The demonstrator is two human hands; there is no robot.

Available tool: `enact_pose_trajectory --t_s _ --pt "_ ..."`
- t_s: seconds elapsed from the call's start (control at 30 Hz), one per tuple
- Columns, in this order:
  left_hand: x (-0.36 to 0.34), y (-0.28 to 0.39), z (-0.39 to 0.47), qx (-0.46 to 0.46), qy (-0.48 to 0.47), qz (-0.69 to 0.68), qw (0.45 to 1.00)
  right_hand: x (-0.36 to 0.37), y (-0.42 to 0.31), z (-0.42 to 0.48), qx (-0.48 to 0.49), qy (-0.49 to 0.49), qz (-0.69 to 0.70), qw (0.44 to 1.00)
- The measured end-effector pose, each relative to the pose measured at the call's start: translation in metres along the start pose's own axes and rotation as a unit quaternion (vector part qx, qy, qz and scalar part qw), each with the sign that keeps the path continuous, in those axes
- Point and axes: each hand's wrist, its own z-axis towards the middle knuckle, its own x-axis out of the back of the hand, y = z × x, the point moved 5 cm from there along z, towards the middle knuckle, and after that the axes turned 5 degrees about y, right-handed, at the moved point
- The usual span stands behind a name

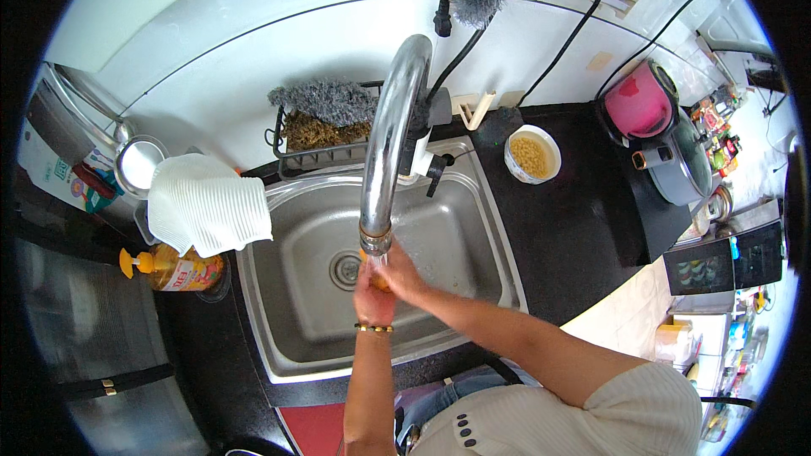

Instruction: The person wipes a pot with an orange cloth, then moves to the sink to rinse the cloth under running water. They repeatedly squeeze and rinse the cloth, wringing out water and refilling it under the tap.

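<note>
Under the chrome faucet (pixel 405 114), water runs onto my two hands, which are together over the stainless steel sink (pixel 298 316). My left hand (pixel 372 305), with a beaded bracelet at the wrist, grips an orange-coloured item (pixel 381 283) from the near side. Across it, from the right, my right hand (pixel 403 273) closes on the same item. Fingers and the faucet's spout hide most of it, so its kind and full shape cannot be told. Left of my hands lies the drain (pixel 346 270).
A bowl of yellowish kernels or beans (pixel 531 154) stands on the black counter (pixel 557 228) to the right, near a pink appliance (pixel 640 101). Leftward are a pump bottle (pixel 184 271) and a ribbed white item (pixel 209 202). Behind the sink, a black rack (pixel 304 163) holds scrubbers (pixel 326 101).
</note>
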Motion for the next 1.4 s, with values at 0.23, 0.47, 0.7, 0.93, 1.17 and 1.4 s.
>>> enact_pose_trajectory --t_s 0.23,0.47,0.7,0.93,1.17,1.4 --pt "0.033 -0.010 0.014 -0.008 -0.039 0.005 0.999 -0.015 0.000 -0.015 -0.013 0.029 -0.039 0.999" --pt "0.029 0.011 0.020 0.016 0.008 -0.030 0.999 -0.019 -0.023 -0.044 0.107 0.052 -0.016 0.993" --pt "0.019 -0.014 -0.003 0.088 -0.038 0.032 0.995 0.005 0.043 0.017 -0.117 -0.081 0.177 0.974" --pt "0.004 -0.019 -0.023 0.236 -0.062 0.160 0.957 0.013 -0.009 -0.006 -0.196 -0.262 0.205 0.923" --pt "-0.001 -0.058 -0.029 0.291 -0.084 0.259 0.917 0.035 -0.014 -0.020 -0.179 -0.224 0.235 0.929" --pt "0.009 -0.078 -0.018 0.087 -0.074 0.612 0.783 0.049 0.008 -0.025 -0.151 -0.156 0.126 0.968"
